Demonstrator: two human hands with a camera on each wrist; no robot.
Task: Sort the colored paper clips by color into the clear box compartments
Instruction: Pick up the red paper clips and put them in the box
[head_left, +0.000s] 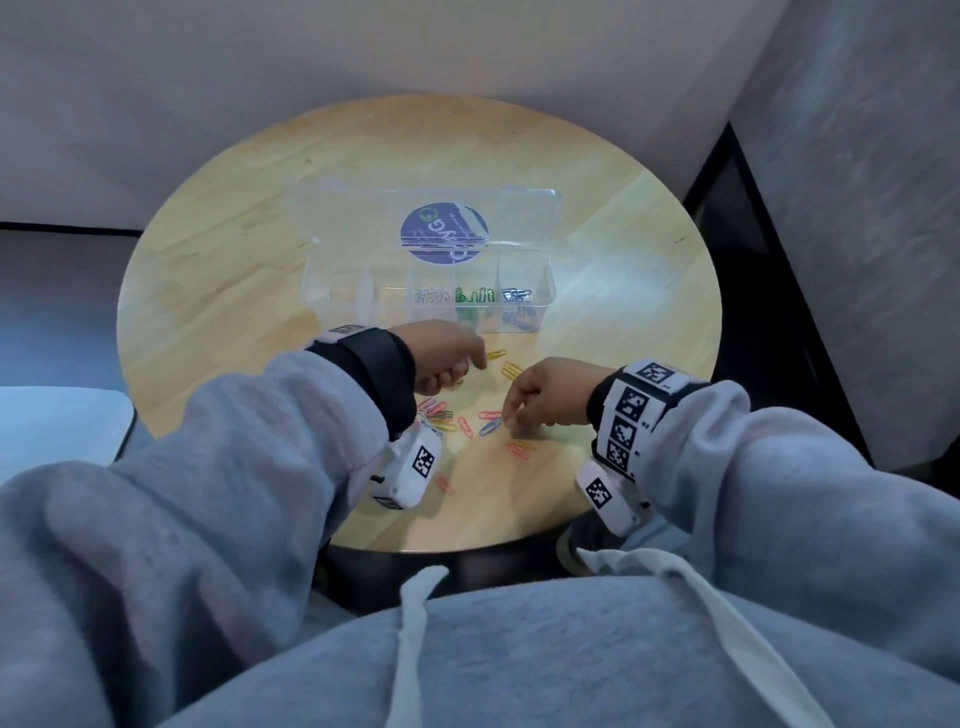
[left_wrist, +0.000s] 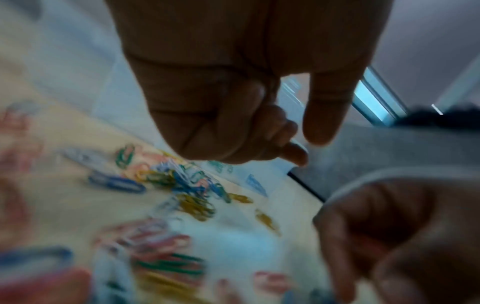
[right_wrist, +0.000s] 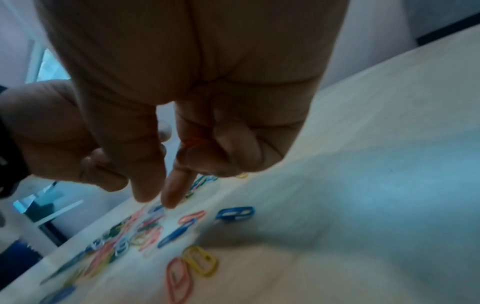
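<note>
A clear box (head_left: 548, 291) stands open mid-table. It holds silver clips (head_left: 431, 295), green clips (head_left: 474, 296) and blue clips (head_left: 517, 296) in separate compartments on its right side. Loose mixed clips (head_left: 445, 415) (right_wrist: 145, 228) (left_wrist: 182, 185) lie in front of it. My right hand (head_left: 511, 422) (right_wrist: 155, 200) points thumb and forefinger down at the pile, by a blue clip (head_left: 490, 427). Its curled fingers hold red clips (right_wrist: 193, 142). My left hand (head_left: 467, 370) (left_wrist: 259, 131) is curled into a fist above the pile, beside two yellow clips (head_left: 497, 355). Nothing shows inside the fist.
The round wooden table (head_left: 234, 291) ends just before my body. The box's lid (head_left: 431, 218) lies back flat behind it, with a purple sticker. A red clip (head_left: 518, 450) and a yellow clip (right_wrist: 200, 260) lie near the right hand. A wall stands close behind.
</note>
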